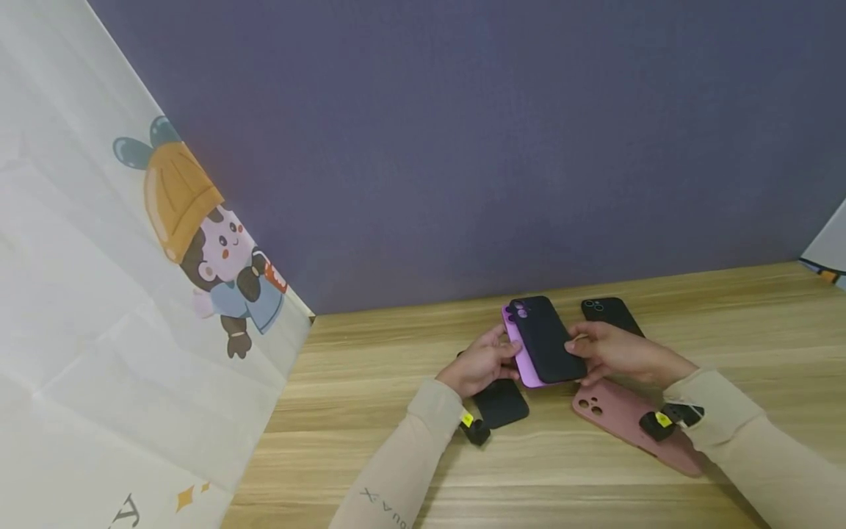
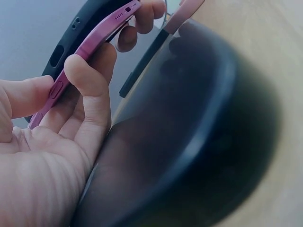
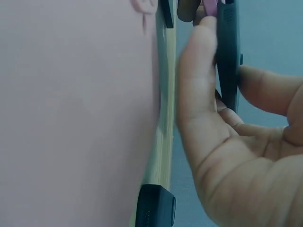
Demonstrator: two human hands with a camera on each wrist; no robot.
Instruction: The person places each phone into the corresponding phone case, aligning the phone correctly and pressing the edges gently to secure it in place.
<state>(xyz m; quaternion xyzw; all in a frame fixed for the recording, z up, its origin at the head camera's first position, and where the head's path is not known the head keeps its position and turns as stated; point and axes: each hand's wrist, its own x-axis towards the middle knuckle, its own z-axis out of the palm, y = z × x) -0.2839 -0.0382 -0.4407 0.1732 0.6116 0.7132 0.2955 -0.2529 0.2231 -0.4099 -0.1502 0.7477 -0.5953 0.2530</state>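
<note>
My left hand holds a purple phone by its left edge, thumb and fingers on opposite faces. Its port and side buttons show in the left wrist view. In front of the phone, overlapping most of it, is a black phone case, its camera holes showing purple behind. My right hand pinches the case's right edge between thumb and fingers; the right wrist view shows this grip on the dark edge. Both things are held up over the table, tilted.
A pink phone case lies below my right wrist on the wooden table. A black phone-shaped piece with camera rings lies behind my right hand. Another black slab is under my left hand. A dark blue panel stands behind.
</note>
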